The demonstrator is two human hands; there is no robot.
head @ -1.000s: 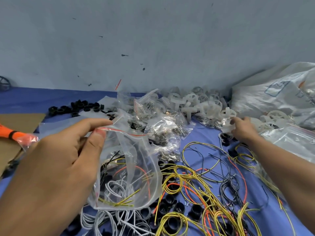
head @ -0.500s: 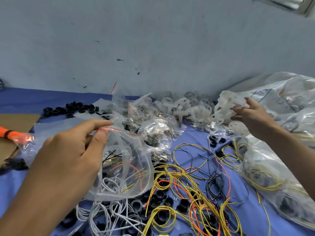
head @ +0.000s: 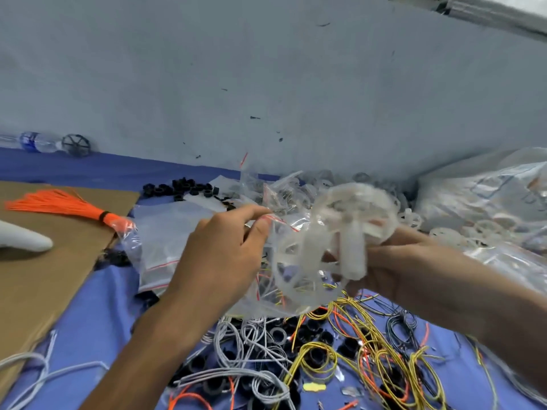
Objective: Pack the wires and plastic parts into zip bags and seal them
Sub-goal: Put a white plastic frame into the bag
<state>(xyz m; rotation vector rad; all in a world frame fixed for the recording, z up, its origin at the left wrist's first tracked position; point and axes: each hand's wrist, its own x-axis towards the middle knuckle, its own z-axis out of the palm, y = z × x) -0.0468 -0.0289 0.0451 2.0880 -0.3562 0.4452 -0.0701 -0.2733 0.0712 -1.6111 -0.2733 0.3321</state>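
My left hand (head: 220,255) pinches the red-striped mouth of a clear zip bag (head: 266,303) that holds a few wires. My right hand (head: 393,261) grips a white plastic wheel-shaped part (head: 352,226), blurred by motion, right at the bag's mouth. Loose yellow and orange wires (head: 370,350), grey wires (head: 251,344) and black plastic rings (head: 313,335) lie tangled on the blue cloth below both hands.
A cardboard sheet (head: 44,276) carrying an orange wire bundle (head: 59,204) lies at the left. More black rings (head: 180,187) and filled zip bags (head: 284,190) sit by the wall. Large plastic sacks (head: 488,202) with white parts fill the right. A water bottle (head: 32,142) lies far left.
My right hand has lifted a white plastic part from the pile at the right and brought it leftward to the bag's mouth. The view has swung left and upward.
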